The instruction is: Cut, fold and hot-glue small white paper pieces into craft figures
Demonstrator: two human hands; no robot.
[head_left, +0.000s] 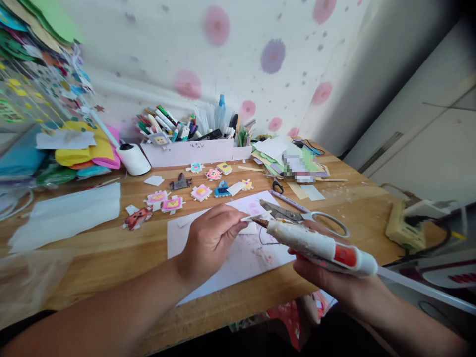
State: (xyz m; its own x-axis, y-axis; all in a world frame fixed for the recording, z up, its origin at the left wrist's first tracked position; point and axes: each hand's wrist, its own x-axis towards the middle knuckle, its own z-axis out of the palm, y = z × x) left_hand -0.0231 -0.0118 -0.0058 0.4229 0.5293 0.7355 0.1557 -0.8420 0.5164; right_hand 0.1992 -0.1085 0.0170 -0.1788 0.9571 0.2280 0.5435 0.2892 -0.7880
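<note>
Hot-glue gun [308,240] in the right hand [330,282], raised above the right side of the white sheet [208,282] on the wooden desk [126,267], its nozzle [262,222] aimed leftward. That hand's grip is wrapped about the gun from below, the fingers partly hidden behind it; a translucent glue stick [420,285] juts from the rear. The left hand [213,233] has its grip pinched tight, thumb against fingers, on a small white paper piece [255,217] right at the nozzle; whether the two touch, I cannot tell. Just beyond the gun lie metal scissors [286,213], beside a slim purple pencil [286,201]. Farther back sit small decorated paper cutouts [173,204], a white thread spool [134,159] and a long white box [186,152] packed with pens.
</note>
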